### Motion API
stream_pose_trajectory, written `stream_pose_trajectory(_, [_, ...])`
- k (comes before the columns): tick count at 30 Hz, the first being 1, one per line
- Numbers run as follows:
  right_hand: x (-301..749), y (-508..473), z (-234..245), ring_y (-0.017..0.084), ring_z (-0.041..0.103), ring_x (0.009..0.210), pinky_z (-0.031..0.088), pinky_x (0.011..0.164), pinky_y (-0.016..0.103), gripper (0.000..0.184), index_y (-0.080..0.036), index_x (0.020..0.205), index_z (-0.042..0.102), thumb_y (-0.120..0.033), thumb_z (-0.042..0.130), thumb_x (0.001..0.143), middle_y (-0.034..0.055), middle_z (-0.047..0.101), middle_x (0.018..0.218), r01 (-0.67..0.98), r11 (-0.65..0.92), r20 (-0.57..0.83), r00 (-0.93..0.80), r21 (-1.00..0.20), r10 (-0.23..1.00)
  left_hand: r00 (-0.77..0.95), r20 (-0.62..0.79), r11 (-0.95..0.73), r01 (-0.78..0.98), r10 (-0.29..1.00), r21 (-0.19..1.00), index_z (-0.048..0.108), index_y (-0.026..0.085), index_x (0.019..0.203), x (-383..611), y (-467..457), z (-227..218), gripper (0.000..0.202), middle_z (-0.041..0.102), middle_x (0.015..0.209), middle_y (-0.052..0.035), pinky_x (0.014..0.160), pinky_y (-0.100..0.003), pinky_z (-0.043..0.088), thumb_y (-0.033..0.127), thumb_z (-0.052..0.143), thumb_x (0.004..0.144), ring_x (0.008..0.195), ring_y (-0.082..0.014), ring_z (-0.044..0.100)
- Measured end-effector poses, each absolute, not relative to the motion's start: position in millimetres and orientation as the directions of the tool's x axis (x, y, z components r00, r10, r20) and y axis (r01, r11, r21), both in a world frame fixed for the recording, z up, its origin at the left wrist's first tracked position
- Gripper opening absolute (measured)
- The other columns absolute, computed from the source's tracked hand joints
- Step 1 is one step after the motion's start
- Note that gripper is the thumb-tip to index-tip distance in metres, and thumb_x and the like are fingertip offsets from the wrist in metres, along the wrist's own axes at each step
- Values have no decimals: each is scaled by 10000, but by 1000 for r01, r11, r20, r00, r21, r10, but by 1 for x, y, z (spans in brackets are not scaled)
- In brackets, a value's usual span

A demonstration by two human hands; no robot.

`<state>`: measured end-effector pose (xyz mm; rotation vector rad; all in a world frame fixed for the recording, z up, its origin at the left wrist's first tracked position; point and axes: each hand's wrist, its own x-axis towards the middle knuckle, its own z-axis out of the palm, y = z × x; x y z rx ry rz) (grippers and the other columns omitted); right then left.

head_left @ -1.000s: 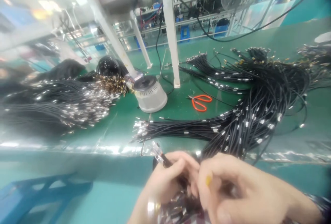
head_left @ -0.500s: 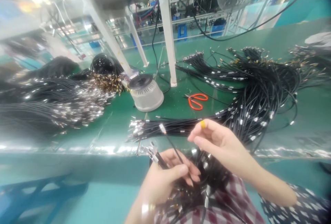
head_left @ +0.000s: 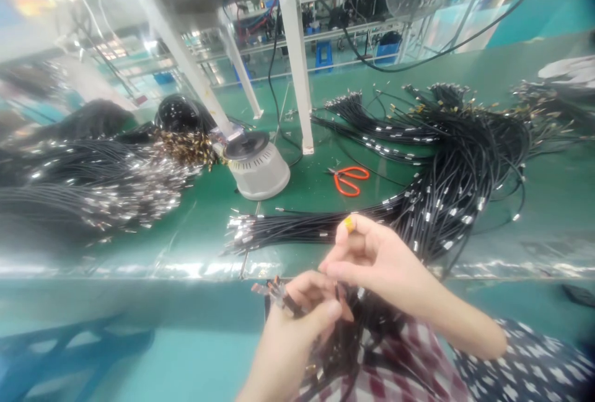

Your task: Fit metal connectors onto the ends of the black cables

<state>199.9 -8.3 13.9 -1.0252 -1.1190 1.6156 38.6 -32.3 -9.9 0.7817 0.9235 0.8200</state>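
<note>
My left hand is closed around a bunch of thin black cables whose metal-tipped ends stick out to the left of my fingers. My right hand is just above and to the right of it, thumb and fingers pinched together over the same bunch, a yellow mark on one fingertip. What the pinch holds is hidden. More black cables hang down over my lap. On the green bench beyond my hands lies a flat row of black cables with silver connectors.
A large heap of black cables fills the right of the green bench. Another blurred heap lies at the left. Orange-handled scissors and a round white device sit mid-bench by white frame posts. A blue crate sits lower left.
My right hand lifted away from the left with a single cable standing up between them, then came back down onto the bunch. The view drifted slightly.
</note>
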Motion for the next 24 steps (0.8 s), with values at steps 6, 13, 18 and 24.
stream_pose_trajectory(6, [210, -14, 6, 117, 618, 670, 482, 630, 234, 270, -176, 914, 533, -387, 679, 828, 31, 688, 832, -115, -166, -128, -282, -979, 951, 326, -425, 514, -270, 844, 814, 652, 119, 748, 43, -34, -8, 143, 696, 571, -63, 412, -159, 275, 227, 744, 724, 390, -40, 428])
stream_pose_trajectory(13, [237, -14, 16, 115, 528, 491, 437, 525, 231, 745, -105, 713, 661, -652, 208, 939, 41, 583, 543, 148, -178, -229, -496, -973, 838, 326, -401, 473, -180, 856, 863, 592, 160, 861, 46, -33, -6, 101, 689, 620, -28, 338, -160, 287, 252, 627, 835, 317, -62, 489])
stream_pose_trajectory(18, [239, -18, 28, 117, 531, 475, 439, 530, 223, 736, -109, 734, 696, -634, 227, 948, 39, 595, 529, 348, -110, -298, -550, -931, 780, 333, -382, 442, -124, 862, 889, 617, 156, 913, 45, -33, -6, 135, 662, 627, -13, 392, -177, 350, 263, 636, 833, 362, -71, 524])
stream_pose_trajectory(24, [233, -17, 41, 115, 582, 497, 440, 556, 201, 673, -140, 688, 705, -536, 251, 988, 27, 638, 528, 493, 46, -282, -568, -869, 773, 345, -379, 413, -26, 858, 910, 648, 147, 870, 44, -33, -5, 159, 649, 618, -13, 368, -178, 349, 264, 694, 773, 358, -74, 512])
